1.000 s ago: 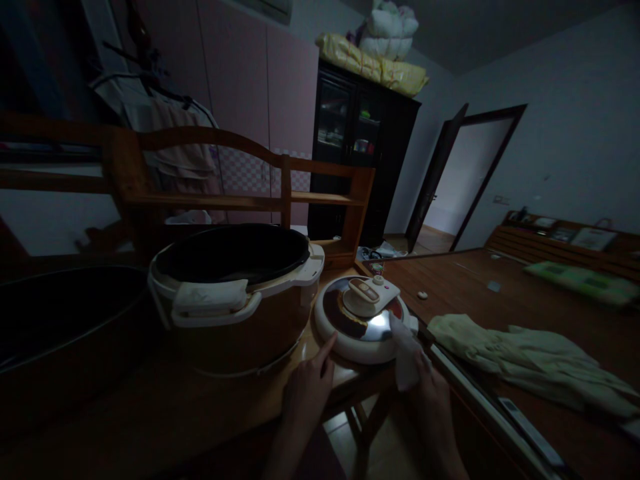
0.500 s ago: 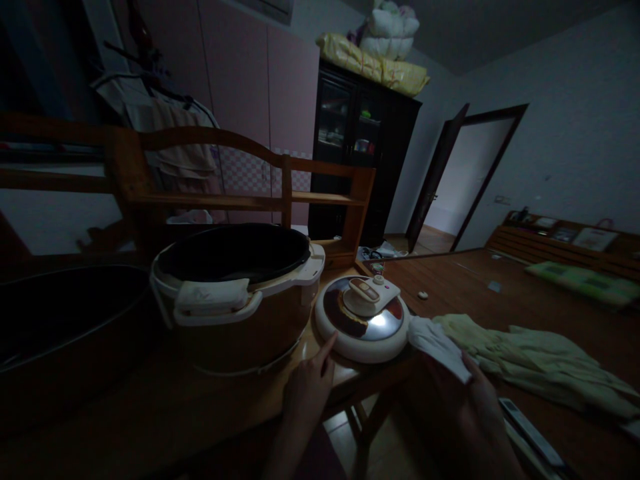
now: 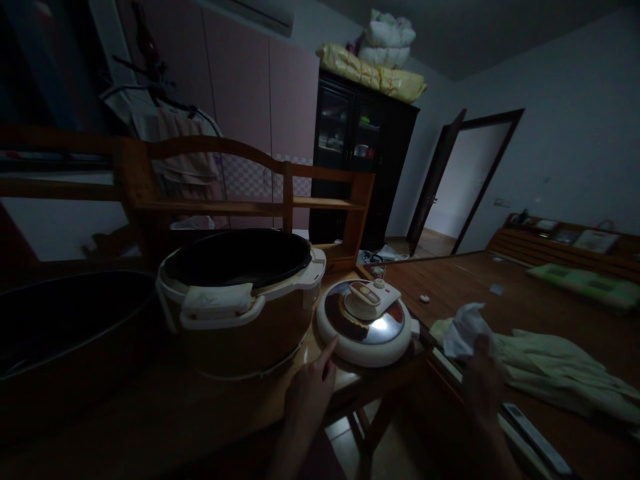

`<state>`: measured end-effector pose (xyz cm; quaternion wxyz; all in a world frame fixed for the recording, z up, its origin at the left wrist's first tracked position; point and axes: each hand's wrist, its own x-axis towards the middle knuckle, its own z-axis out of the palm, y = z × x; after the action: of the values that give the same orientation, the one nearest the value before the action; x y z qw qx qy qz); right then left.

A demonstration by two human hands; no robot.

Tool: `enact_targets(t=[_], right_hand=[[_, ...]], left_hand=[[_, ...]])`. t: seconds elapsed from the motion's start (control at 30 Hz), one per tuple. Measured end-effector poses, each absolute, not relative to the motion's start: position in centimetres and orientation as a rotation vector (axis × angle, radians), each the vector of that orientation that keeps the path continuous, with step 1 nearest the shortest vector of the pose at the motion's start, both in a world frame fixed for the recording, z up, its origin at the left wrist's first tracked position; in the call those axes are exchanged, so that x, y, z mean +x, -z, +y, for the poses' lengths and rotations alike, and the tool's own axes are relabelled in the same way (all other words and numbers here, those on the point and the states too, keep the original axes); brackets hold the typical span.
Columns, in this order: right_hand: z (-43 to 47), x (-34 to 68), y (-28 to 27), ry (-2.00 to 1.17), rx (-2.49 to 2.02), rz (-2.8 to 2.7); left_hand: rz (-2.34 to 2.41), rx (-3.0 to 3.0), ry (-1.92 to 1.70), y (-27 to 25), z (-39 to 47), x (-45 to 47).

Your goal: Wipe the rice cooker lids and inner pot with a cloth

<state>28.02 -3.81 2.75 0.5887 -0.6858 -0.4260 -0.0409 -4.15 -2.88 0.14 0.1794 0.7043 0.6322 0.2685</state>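
Note:
A round pressure cooker lid (image 3: 330, 333) with a shiny centre and a cream rim lies handle-up on the wooden table. My left hand (image 3: 310, 390) reaches the near left of its rim, index finger stretched out and apparently touching it; the other fingers are partly hidden. To the right of the lid, my right hand (image 3: 484, 383) grips a thin white cloth (image 3: 465, 330), blurred by motion, lifted in front of a pale green garment (image 3: 555, 367). Left of the lid stands the uncovered electric pressure cooker (image 3: 245, 340), white-handled with a dark interior.
A large dark pot (image 3: 75, 340) is at the far left. Behind the cooker rises a wooden shelf rack (image 3: 215, 205). A long flat strip-like object (image 3: 537, 437) lies at the lower right, and a small white round item (image 3: 424, 299) on the brown surface.
My right hand has moved the white cloth up and right, away from the lid's right edge, uncovering a small white tab there. My left hand stays by the rim.

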Motion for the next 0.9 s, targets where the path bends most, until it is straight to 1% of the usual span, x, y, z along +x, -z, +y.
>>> enact_targets(t=[0.07, 0.2, 0.27, 0.43, 0.9], right_hand=[[-3.1, 26.8, -2.8, 0.206, -1.626, -1.258], [-1.7, 23.8, -2.0, 0.212, -1.397, -1.875], [-1.4, 22.6, -1.2, 0.229, -1.349, -2.021], [-1.5, 20.7, 0.4, 0.206, -1.357, -1.958], [-4.5, 18.7, 0.6, -0.071, -1.225, -1.977]], left_hand=[[1.782, 1.976, -0.761, -0.2, -2.8, -4.1], [1.792, 1.969, -0.752, -0.3, -2.9, -4.1], [1.811, 1.979, -0.741, -0.3, -3.0, -4.0], [1.807, 1.996, -0.771, 0.0, -2.9, -4.0], [1.774, 1.969, -0.798, -0.3, -3.0, -4.0]])
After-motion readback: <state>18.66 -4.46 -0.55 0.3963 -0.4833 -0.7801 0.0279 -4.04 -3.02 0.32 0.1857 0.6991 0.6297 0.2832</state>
